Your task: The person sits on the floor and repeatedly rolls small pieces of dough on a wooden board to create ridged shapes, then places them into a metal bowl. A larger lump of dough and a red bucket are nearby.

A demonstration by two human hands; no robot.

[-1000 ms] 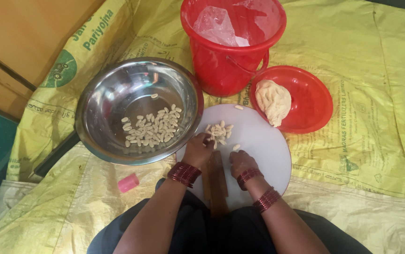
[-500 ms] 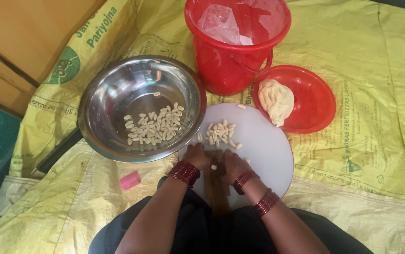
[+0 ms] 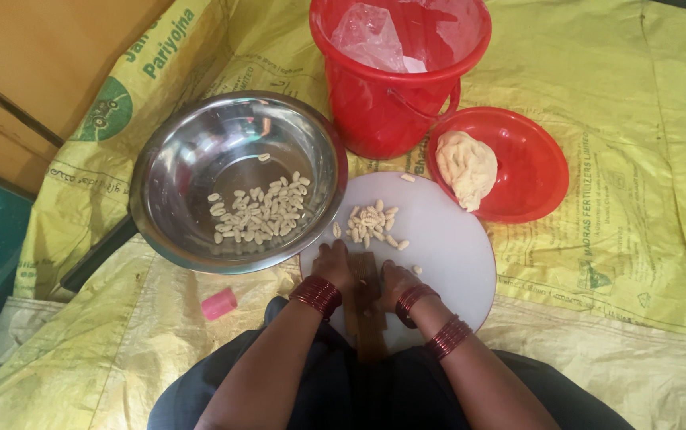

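Light: bright and even, soft daylight look.
Glare: shiny white patches on the inside of the steel bowl [image 3: 238, 180], mostly on its left wall.
Shadows: a soft dark strip just left of the steel bowl, under its rim; small soft shadows by both hands, below the bowl.
Sharpness: a bit soft all over; small pale pieces [image 3: 257, 212] in the bowl look smudgy.
Edges: corners far from the bowl look slightly darker.
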